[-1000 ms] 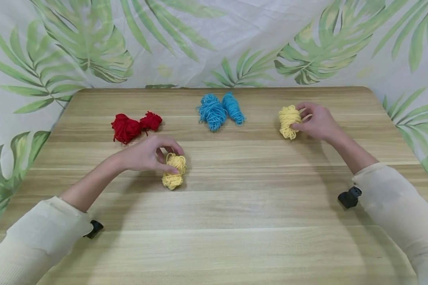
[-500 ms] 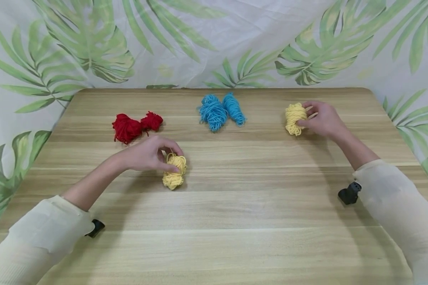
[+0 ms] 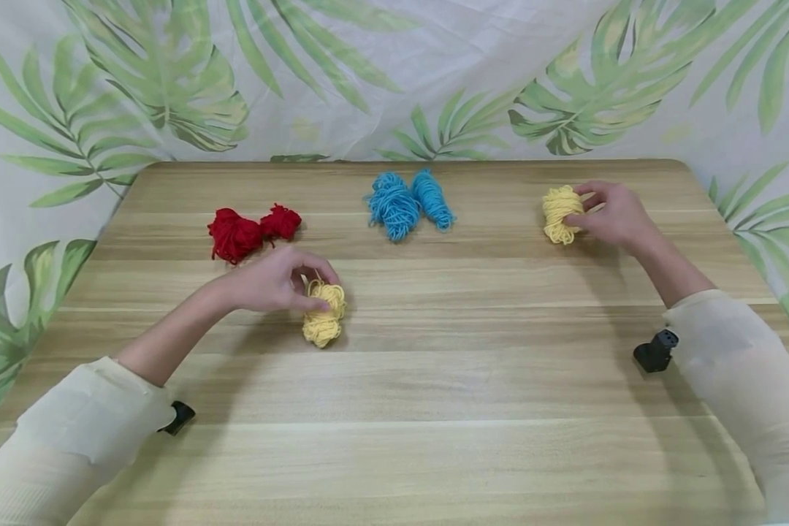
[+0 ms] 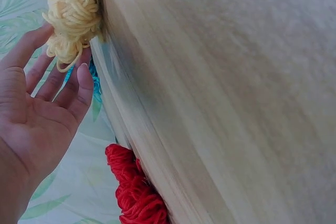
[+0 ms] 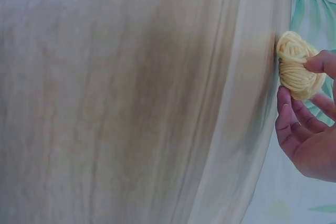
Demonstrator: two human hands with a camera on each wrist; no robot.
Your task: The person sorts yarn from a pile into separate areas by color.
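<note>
My left hand (image 3: 272,281) pinches a small yellow yarn bundle (image 3: 322,333) left of the table's middle, thumb on its near side and fingers on its far side. In the left wrist view this loopy yarn bundle (image 4: 73,11) sits at the thumb and fingertips, with the palm away from it. Toward the far right, my right hand (image 3: 616,219) holds another yellow yarn bundle (image 3: 557,215) between thumb and fingers. Its wound strands show in the right wrist view, where the thumb presses one side of the yarn bundle (image 5: 295,80) and the fingers curl under it.
Two red yarn bundles (image 3: 234,235) lie at the back left, just beyond my left hand. Two blue ones (image 3: 393,208) lie side by side at the back middle. Behind the wooden table (image 3: 447,380) hangs a leaf-print cloth (image 3: 460,51).
My right hand has moved right and slightly toward the table's back edge, carrying its yellow yarn bundle along. The left hand and its yarn bundle stay almost where they were.
</note>
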